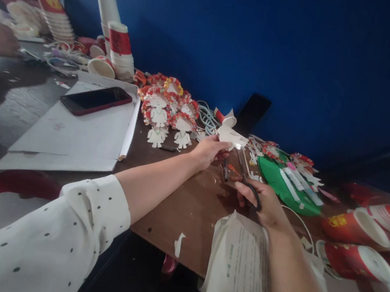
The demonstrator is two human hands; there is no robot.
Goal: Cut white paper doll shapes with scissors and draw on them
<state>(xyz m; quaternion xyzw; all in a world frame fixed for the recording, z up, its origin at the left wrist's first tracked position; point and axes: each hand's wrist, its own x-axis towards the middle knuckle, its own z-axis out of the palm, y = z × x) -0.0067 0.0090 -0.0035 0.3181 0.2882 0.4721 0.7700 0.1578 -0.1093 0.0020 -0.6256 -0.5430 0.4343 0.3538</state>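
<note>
My left hand (209, 152) pinches a white paper cutout (230, 135) above the brown table. In my right hand (262, 202) is a pair of scissors (252, 189), with fingers around the dark handle. The blades point up toward the cutout's right end; whether they touch it I cannot tell. A dark pen (226, 170) lies between the two hands. Beyond my left hand rests a group of white paper figures (183, 131) with red and white frilled rims.
On the left, a phone (97, 100) lies on a white sheet in a shallow box lid (65, 153). Paper cups (119, 49) are stacked behind. A dark phone (253, 113) leans on the blue wall. Right are a green piece (276, 178), red cups (356, 226) and a printed packet (239, 269).
</note>
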